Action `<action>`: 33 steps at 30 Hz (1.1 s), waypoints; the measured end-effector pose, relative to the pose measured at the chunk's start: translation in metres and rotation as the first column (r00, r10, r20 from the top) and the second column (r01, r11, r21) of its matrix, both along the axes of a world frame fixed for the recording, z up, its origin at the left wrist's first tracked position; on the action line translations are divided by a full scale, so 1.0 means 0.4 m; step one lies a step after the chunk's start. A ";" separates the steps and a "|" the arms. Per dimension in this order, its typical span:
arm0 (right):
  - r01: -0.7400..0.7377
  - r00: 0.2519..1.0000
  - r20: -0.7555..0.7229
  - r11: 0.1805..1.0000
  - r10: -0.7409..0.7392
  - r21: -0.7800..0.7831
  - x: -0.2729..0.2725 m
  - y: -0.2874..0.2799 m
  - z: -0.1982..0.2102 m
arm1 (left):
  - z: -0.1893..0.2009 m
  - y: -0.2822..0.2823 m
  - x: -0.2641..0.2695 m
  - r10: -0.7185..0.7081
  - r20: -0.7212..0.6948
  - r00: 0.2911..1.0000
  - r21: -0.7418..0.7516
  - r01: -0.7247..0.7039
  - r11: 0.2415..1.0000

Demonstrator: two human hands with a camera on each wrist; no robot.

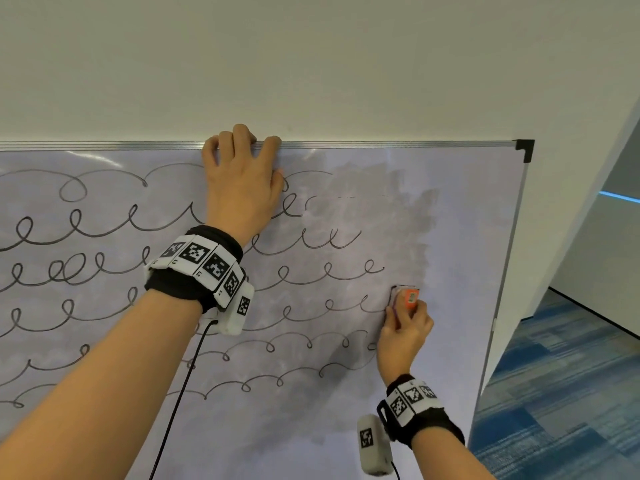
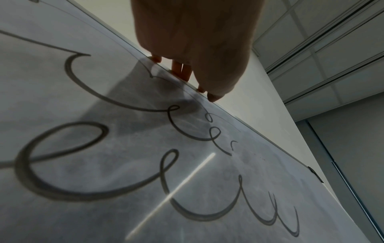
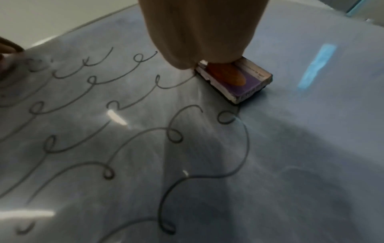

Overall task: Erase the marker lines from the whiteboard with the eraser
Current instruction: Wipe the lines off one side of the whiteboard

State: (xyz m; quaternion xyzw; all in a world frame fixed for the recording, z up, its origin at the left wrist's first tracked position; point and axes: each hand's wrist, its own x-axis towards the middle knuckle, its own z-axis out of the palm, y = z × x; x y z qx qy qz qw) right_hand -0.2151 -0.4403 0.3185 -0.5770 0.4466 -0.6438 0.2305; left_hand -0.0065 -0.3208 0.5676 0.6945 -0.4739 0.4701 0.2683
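Note:
A whiteboard (image 1: 460, 209) hangs on the wall, covered with rows of looping black marker lines (image 1: 104, 230). Its right part is wiped to a grey smudge (image 1: 391, 209). My right hand (image 1: 403, 327) grips a small orange and purple eraser (image 1: 405, 296) and presses it flat on the board at the right end of a looped row. The right wrist view shows the eraser (image 3: 239, 80) with its pad on the board beside a line's end. My left hand (image 1: 242, 174) lies on the board, its fingers hooked over the top frame (image 1: 381, 144); the fingertips (image 2: 180, 70) show on that edge.
The board's right edge ends at a black corner cap (image 1: 524, 148). Beyond it, a white wall corner (image 1: 568, 209) and blue carpet (image 1: 561, 393) lie to the right. A black cable (image 1: 176, 403) hangs from my left wrist band across the board.

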 end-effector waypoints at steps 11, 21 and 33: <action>0.106 0.994 0.013 0.991 -0.108 0.085 0.012 -0.015 -0.026 | 0.001 0.005 -0.001 0.007 -0.009 1.000 0.018 -0.007 1.000; 0.119 0.987 0.074 0.954 -0.145 0.276 -0.023 -0.014 -0.092 | -0.004 0.004 0.007 0.004 0.011 1.000 0.012 -0.004 1.000; 0.061 0.980 0.171 0.973 -0.101 0.224 0.031 0.019 -0.099 | -0.002 0.010 0.008 -0.018 0.002 1.000 0.019 0.018 1.000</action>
